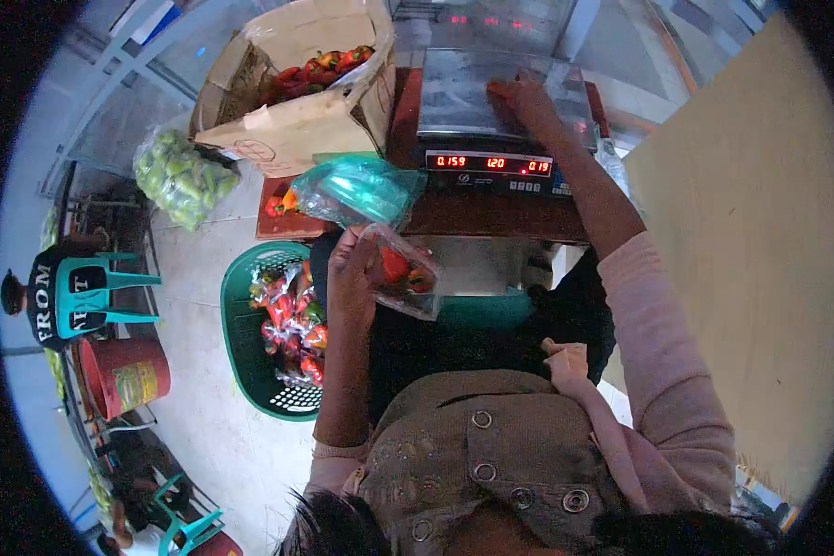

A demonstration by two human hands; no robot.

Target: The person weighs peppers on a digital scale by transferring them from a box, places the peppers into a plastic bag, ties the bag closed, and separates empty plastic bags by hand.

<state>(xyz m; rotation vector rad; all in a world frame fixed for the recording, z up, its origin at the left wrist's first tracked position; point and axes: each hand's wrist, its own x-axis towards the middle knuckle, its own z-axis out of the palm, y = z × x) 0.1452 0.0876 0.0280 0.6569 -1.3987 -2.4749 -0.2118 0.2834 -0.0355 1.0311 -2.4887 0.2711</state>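
Observation:
My left hand (347, 273) is closed on a clear plastic bag (422, 301) with red peppers (396, 266) inside. Just above it, a green translucent plastic bag (361, 190) lies at the table's edge beside a few loose peppers (276, 206). My right hand (528, 104) reaches over the metal plate of a digital scale (445, 120). Something reddish shows at its fingertips, but blur hides whether the fingers grip it. Red digits on the scale's display (489, 164) read 0.159, 1.20 and 0.19.
A cardboard box (296, 134) holds red peppers at the table's left. Below stands a green basket (229, 324) of bagged peppers. A bag of green vegetables (181, 176) lies on the floor. Farther left are a teal chair (83, 287) and a red bucket (102, 380). A tan panel (751, 241) stands right.

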